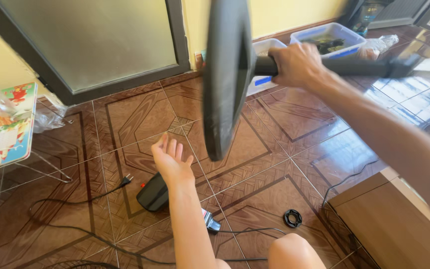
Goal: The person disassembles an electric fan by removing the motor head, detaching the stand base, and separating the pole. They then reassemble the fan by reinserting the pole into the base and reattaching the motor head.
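Right hand: the right hand [297, 65] is clenched around the black pole [334, 67] of a fan stand, holding it roughly level above the floor, at about 1 o'clock in the view.
Round base: the dark round base [226, 74] sits on the pole's end, turned edge-on to the camera and blurred; it hangs at 12 o'clock, just left of the gripping hand.
Left hand: the left hand [171, 159] is released, palm up and fingers spread, holding nothing; it reaches toward the lower rim of the base without touching it, near the centre of the view.
Motor housing: a black motor housing [154, 194] with a small red knob lies on the tiled floor [125, 124] just below the left wrist, at about 7 o'clock.
Cord: its black cord and plug [125, 180] trail loose across the tiles toward 8 o'clock, unplugged.
Black ring nut: a black ring nut [292, 218] lies alone on the tiles at 5 o'clock, well apart from the pole.
Progress: base and pole appear already joined; the motor housing and ring nut lie separate on the floor, so I judge the fan is only partly put together or taken apart.
Surroundings: a plastic tub [327, 37] stands by the wall at 1 o'clock, a colourful folding table [6, 124] at 9 o'clock, a wooden cabinet [394, 219] at 4 o'clock.
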